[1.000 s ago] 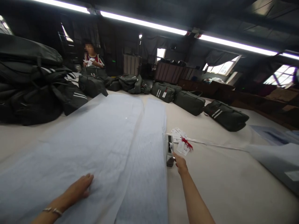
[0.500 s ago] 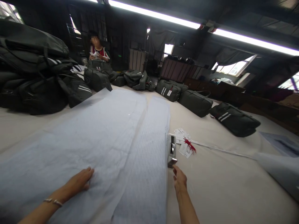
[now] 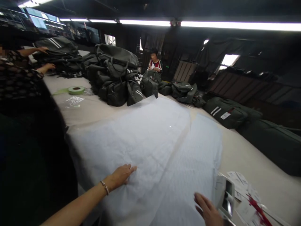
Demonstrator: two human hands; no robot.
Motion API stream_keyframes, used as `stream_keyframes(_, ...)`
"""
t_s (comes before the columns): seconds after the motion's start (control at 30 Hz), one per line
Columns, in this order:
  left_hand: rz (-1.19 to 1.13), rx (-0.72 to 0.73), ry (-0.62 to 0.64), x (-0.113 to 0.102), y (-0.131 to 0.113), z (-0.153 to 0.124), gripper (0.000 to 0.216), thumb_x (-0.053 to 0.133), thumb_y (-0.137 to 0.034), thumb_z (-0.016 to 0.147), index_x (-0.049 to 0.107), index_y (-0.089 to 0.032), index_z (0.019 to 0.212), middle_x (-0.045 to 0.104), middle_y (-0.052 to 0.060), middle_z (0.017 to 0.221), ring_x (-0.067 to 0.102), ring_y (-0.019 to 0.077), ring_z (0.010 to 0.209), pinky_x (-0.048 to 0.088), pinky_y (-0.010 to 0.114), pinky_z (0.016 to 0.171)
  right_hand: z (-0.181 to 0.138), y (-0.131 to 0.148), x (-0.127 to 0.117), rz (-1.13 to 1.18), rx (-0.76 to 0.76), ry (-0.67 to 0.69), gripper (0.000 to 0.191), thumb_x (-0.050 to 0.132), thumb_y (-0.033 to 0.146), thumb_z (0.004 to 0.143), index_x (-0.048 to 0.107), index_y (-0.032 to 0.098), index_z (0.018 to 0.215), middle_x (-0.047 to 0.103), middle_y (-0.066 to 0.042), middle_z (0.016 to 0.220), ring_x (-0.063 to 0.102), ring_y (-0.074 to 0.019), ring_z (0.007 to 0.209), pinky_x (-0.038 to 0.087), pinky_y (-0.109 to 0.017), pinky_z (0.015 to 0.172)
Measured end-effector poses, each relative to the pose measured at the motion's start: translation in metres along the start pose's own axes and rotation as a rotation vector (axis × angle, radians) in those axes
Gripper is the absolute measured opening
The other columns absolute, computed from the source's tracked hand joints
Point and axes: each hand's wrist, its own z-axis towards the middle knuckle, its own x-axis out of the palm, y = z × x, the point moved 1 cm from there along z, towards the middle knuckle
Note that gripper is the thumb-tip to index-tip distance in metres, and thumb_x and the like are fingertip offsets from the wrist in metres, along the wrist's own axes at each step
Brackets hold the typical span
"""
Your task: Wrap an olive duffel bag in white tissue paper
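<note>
My left hand (image 3: 121, 177) rests on a stack of thin, whitish translucent plastic sheets (image 3: 145, 135), fingers stretched out and pointing right. My right hand (image 3: 208, 209) is over the right part of the sheets, at the lower edge of the view, somewhat blurred. Its fingers are apart and nothing shows in them. Just to its right stands a grey tape dispenser (image 3: 227, 196), partly hidden by the hand and wrist. Beyond the dispenser lie white paper tags (image 3: 243, 188) with red strings (image 3: 258, 208).
Dark green bags (image 3: 117, 72) are piled at the back left, and others (image 3: 225, 111) line the far right edge. A green tape roll (image 3: 76, 90) sits on the table (image 3: 77, 117). One co-worker (image 3: 21, 75) handles bags at left; another person (image 3: 155, 62) is behind the table.
The view has swung left, bringing the table's left edge and a co-worker into sight. My right hand has left the dispenser's cutting end and is now over the sheets; my left stays on them.
</note>
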Motion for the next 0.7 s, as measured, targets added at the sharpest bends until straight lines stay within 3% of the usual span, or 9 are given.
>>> stream_keyframes(0.07, -0.001, 0.001, 0.004, 0.001, 0.0, 0.0, 0.083, 0.069, -0.008, 0.074, 0.035, -0.027, 0.147, 0.057, 0.011, 0.127, 0.057, 0.0275, 0.114, 0.045, 0.036, 0.1, 0.001, 0.026, 0.062, -0.016, 0.057, 0.239, 0.066, 0.077, 0.066, 0.05, 0.072, 0.013, 0.089, 0.073, -0.014, 0.094, 0.069, -0.0284, 0.091, 0.057, -0.035, 0.072)
stream_keyframes(0.13, -0.006, -0.001, 0.003, 0.002, 0.001, 0.0, 0.084, 0.07, -0.007, 0.073, 0.036, -0.027, 0.148, 0.057, 0.011, 0.125, 0.057, 0.0279, 0.113, 0.046, 0.037, 0.099, 0.008, 0.053, 0.124, -0.084, 0.019, 0.434, 0.058, 0.074, 0.063, 0.059, 0.071, 0.013, 0.089, 0.073, -0.011, 0.089, 0.069, -0.0234, 0.085, 0.055, -0.031, 0.07)
stream_keyframes(0.23, -0.028, 0.001, -0.002, 0.002, 0.002, 0.001, 0.082, 0.07, -0.007, 0.075, 0.036, -0.027, 0.147, 0.059, 0.01, 0.121, 0.059, 0.0272, 0.109, 0.047, 0.036, 0.096, 0.03, 0.078, 0.201, -0.174, 0.028, 0.553, 0.039, 0.071, 0.051, 0.073, 0.069, 0.014, 0.085, 0.071, -0.005, 0.082, 0.067, -0.0159, 0.075, 0.052, -0.025, 0.065)
stream_keyframes(0.3, -0.046, 0.004, -0.003, 0.002, 0.003, 0.002, 0.079, 0.069, -0.009, 0.078, 0.036, -0.029, 0.147, 0.059, 0.009, 0.121, 0.059, 0.0263, 0.108, 0.047, 0.036, 0.095, 0.047, 0.08, 0.237, -0.288, 0.058, 0.59, 0.029, 0.067, 0.043, 0.084, 0.066, 0.014, 0.084, 0.069, -0.002, 0.077, 0.064, -0.0116, 0.067, 0.05, -0.023, 0.061)
stream_keyframes(0.47, -0.082, 0.01, 0.014, 0.006, 0.006, 0.005, 0.076, 0.069, -0.012, 0.081, 0.035, -0.028, 0.146, 0.06, 0.008, 0.12, 0.059, 0.0267, 0.107, 0.047, 0.037, 0.094, 0.076, 0.064, 0.28, -0.648, 0.116, 0.604, 0.026, 0.064, 0.038, 0.092, 0.063, 0.013, 0.085, 0.064, 0.001, 0.076, 0.059, -0.01, 0.062, 0.052, -0.025, 0.059)
stream_keyframes(0.6, -0.098, 0.032, 0.015, 0.01, 0.01, 0.006, 0.078, 0.07, -0.01, 0.08, 0.033, -0.029, 0.147, 0.059, 0.008, 0.121, 0.058, 0.0269, 0.108, 0.047, 0.037, 0.094, 0.083, 0.063, 0.287, -0.892, 0.076, 0.573, 0.025, 0.068, 0.038, 0.089, 0.064, 0.014, 0.082, 0.066, 0.0, 0.078, 0.063, -0.0124, 0.068, 0.055, -0.03, 0.067)
stream_keyframes(0.7, -0.096, 0.043, 0.008, 0.014, 0.013, 0.009, 0.081, 0.072, -0.01, 0.078, 0.034, -0.029, 0.147, 0.059, 0.009, 0.122, 0.058, 0.0278, 0.11, 0.047, 0.038, 0.096, 0.085, 0.074, 0.28, -1.029, -0.034, 0.488, 0.032, 0.078, 0.043, 0.077, 0.065, 0.014, 0.074, 0.069, -0.007, 0.079, 0.068, -0.0213, 0.082, 0.053, -0.039, 0.078)
